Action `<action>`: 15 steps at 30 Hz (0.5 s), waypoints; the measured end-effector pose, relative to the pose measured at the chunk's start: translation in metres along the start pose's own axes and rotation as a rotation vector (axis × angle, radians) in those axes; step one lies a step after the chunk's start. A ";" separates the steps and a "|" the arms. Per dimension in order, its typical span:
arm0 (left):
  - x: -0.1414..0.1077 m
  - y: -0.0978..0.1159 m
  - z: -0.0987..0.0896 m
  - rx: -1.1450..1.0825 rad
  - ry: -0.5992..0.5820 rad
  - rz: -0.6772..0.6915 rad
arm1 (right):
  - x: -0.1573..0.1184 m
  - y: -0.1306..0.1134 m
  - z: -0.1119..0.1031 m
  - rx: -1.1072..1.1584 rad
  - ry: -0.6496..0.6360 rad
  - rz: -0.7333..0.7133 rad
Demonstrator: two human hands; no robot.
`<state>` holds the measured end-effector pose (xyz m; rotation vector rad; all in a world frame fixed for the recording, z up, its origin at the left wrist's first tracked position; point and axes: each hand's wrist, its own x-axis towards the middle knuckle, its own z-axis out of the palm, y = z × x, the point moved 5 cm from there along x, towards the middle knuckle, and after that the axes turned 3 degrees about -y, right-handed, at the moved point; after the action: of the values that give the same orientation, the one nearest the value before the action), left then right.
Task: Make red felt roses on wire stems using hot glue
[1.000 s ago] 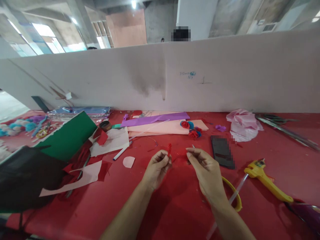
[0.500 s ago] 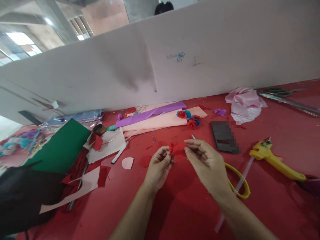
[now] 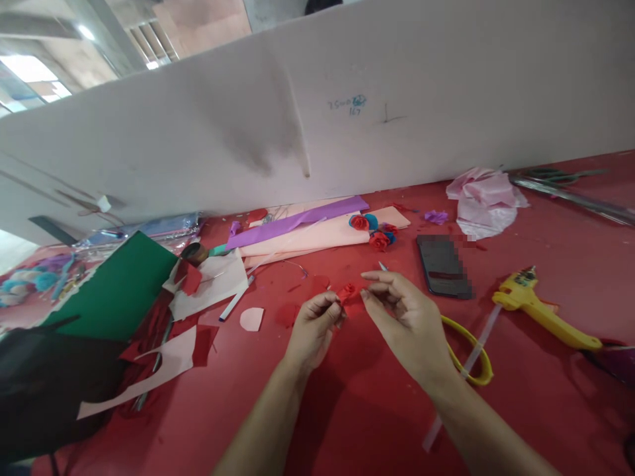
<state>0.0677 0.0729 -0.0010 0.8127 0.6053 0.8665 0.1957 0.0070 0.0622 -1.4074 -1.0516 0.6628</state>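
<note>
My left hand (image 3: 315, 327) pinches a small rolled red crepe-paper flower (image 3: 348, 291) between thumb and fingers, a little above the red table. Facing it from the right, my right hand (image 3: 407, 317) has thumb and forefinger closed near the flower, at the end of its red paper; the paper's edge blends into the red table. Beyond my hands lie finished-looking red paper roses (image 3: 380, 240) with blue parts, on folded peach paper (image 3: 317, 239). A rounded pink paper piece (image 3: 252, 319) rests left of my left hand.
On the right are a yellow glue gun (image 3: 546, 307), a yellow tape ring (image 3: 489, 377) and a black phone (image 3: 443, 266). Crumpled pink paper (image 3: 483, 201) lies behind. Green card (image 3: 116, 287), a white pen (image 3: 237, 299) and paper scraps cover the left. A white partition (image 3: 198, 132) bounds the back.
The red flower has tilted to the right in my left hand, and the gap between it and my right fingertips has narrowed. The whole view has shifted slightly.
</note>
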 end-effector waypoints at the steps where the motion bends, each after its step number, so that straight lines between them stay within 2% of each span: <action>1: 0.000 0.000 0.001 0.004 -0.004 0.000 | 0.000 0.000 0.000 -0.005 -0.002 0.001; 15: 0.000 0.002 0.002 0.048 -0.032 0.039 | 0.000 -0.005 -0.002 -0.024 -0.003 -0.018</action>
<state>0.0681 0.0725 0.0013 0.8825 0.5855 0.8755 0.1968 0.0054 0.0671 -1.4171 -1.0764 0.6413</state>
